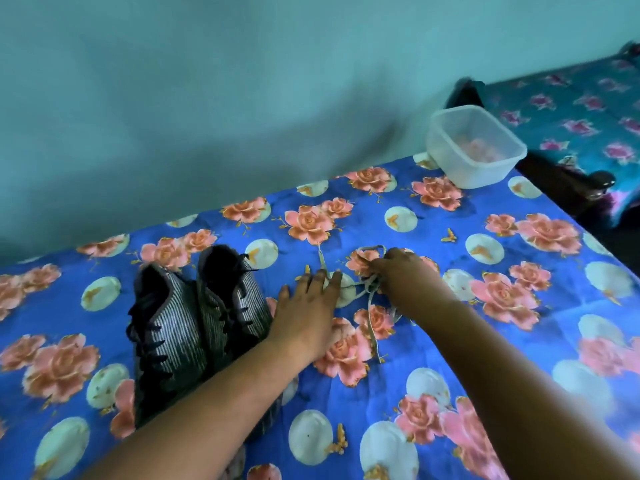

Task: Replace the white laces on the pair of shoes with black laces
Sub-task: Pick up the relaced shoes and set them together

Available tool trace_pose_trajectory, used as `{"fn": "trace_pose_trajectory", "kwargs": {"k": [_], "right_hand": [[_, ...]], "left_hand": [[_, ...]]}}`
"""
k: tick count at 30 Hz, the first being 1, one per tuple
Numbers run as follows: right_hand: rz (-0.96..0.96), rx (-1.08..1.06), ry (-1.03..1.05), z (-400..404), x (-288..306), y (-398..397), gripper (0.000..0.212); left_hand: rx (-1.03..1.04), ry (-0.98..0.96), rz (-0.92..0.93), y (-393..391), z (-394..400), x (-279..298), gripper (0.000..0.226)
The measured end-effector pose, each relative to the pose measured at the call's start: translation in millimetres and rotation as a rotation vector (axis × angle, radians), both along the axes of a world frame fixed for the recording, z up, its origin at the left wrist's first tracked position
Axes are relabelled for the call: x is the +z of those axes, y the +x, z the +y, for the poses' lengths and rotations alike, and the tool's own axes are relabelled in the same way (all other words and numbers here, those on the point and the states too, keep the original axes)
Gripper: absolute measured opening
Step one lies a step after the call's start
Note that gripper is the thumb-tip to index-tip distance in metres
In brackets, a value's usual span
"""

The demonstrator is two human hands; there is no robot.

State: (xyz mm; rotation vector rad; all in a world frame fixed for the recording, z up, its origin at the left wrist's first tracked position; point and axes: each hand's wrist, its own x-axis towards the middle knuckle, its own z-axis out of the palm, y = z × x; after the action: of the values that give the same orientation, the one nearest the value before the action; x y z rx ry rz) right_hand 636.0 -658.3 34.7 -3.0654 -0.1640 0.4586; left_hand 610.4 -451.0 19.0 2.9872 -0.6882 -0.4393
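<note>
Two grey striped shoes stand side by side at the left of the desk, which wears a blue flowered cloth; both carry black laces. Just right of them the left hand lies flat on the cloth, fingers straight and slightly spread, tips touching the white laces. The right hand curls its fingers round that loose tangle. A clear plastic box sits at the far right corner
</note>
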Motion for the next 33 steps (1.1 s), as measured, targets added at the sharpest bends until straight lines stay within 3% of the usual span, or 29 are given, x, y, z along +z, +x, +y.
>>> {"fn": "trace_pose_trajectory", "kwargs": {"k": [6, 11, 16, 33], "right_hand": [[0.0, -0.109, 0.16, 11, 24, -35, 0.027], [0.017, -0.398, 0.483, -1, 52, -55, 0.015], [-0.017, -0.487, 0.64, -18, 71, -63, 0.014], [0.063, -0.51, 0.512, 1, 94, -82, 0.014]], "left_hand": [[0.035, 0.058, 0.093, -11, 1, 21, 0.094], [0.085, 0.138, 0.232, -36, 11, 36, 0.102], [0.089, 0.108, 0.275, -49, 11, 46, 0.091], [-0.021, 0.171, 0.321, -71, 13, 45, 0.089]]}}
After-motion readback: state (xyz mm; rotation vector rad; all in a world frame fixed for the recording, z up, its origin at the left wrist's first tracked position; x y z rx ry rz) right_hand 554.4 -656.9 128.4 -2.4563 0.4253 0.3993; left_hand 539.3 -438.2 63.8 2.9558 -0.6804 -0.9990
